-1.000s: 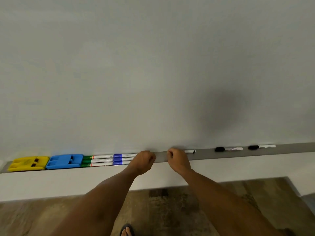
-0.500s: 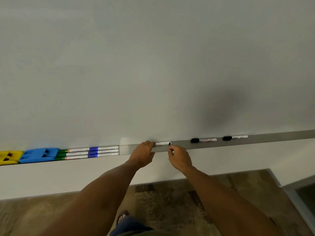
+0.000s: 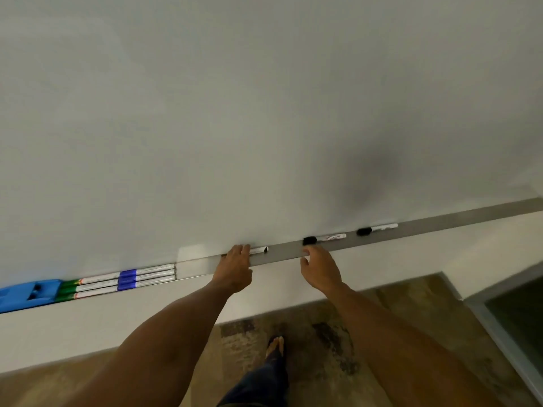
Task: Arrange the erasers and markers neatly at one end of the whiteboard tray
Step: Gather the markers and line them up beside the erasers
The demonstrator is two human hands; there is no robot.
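Observation:
A grey whiteboard tray (image 3: 440,221) runs along the bottom of the whiteboard. At its left end lie a blue eraser (image 3: 26,293) and, beside it, three markers side by side with green and blue parts (image 3: 126,280). My left hand (image 3: 235,267) lies with its fingers over the left end of a white marker (image 3: 259,250) on the tray. My right hand (image 3: 320,270) is open with fingers apart, just below the black cap of a second marker (image 3: 324,238). A third black-capped marker (image 3: 377,229) lies further right.
The whiteboard surface (image 3: 264,113) fills the upper view. Below the tray is a pale wall strip, then a patterned brown floor (image 3: 323,333) with my foot (image 3: 274,348). A grey-framed dark panel (image 3: 517,312) stands at the lower right.
My right hand has let go of the white marker and moved right to the black-capped marker. My left hand stays on the white marker. The yellow eraser has left the view.

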